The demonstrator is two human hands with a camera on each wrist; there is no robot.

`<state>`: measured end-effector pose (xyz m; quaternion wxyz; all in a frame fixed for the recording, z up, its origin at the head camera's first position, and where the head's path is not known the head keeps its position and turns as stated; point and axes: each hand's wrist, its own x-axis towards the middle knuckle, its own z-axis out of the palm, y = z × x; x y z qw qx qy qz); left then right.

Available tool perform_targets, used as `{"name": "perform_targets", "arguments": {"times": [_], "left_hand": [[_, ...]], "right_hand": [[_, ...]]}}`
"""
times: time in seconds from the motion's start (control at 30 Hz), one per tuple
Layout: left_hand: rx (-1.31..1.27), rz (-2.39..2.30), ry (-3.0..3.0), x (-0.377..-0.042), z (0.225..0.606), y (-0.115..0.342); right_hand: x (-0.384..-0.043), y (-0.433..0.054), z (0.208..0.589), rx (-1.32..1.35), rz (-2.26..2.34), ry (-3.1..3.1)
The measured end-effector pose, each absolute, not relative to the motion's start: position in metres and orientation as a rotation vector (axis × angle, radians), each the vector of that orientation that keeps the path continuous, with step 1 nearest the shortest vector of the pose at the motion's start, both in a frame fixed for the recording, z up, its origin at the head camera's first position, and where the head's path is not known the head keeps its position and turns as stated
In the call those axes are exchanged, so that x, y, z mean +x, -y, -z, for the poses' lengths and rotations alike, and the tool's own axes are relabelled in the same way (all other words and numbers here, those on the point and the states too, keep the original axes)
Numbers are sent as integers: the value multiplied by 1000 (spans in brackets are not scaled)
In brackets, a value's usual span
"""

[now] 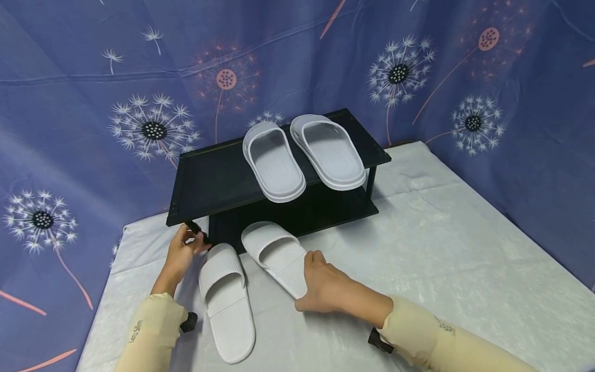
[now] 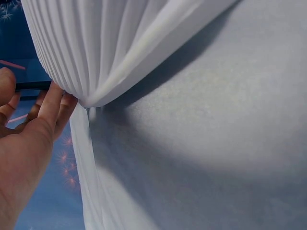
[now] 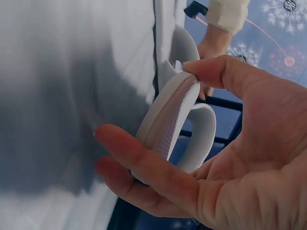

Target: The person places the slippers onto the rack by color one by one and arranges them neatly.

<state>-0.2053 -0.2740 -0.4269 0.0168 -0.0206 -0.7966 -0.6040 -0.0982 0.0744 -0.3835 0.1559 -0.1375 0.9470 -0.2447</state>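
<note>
My right hand [image 1: 325, 284] grips a white slide slipper [image 1: 284, 262] by its heel end, thumb on one edge and fingers on the other, as the right wrist view shows. The toe of this slipper [image 3: 168, 115] reaches the lower shelf's front edge. With its thumb and fingers my left hand [image 1: 182, 253] holds the front left post [image 1: 199, 231] of a black two-tier shoe rack [image 1: 209, 178]. Beside that hand lies the other white slide slipper [image 1: 231, 315], its toe close to the lower shelf. Its ribbed strap [image 2: 96, 43] fills the upper left wrist view.
Two pale grey clogs [image 1: 279, 173] [image 1: 332, 152] sit side by side on the rack's upper shelf, toes toward the front. Below is the black lower shelf [image 1: 325, 209]. A white cloth [image 1: 441, 248] covers the table, and a blue dandelion-print curtain [image 1: 302, 57] hangs behind.
</note>
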Motion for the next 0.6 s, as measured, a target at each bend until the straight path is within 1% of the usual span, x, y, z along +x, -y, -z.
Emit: {"name": "perform_targets", "arguments": {"times": [0.27, 0.6], "left_hand": [[-19, 1908, 2456, -205, 425, 272], [17, 1922, 2457, -208, 427, 273]], "right_hand": [[-113, -83, 376, -318, 716, -2730], [-133, -92, 376, -231, 711, -2771]]}}
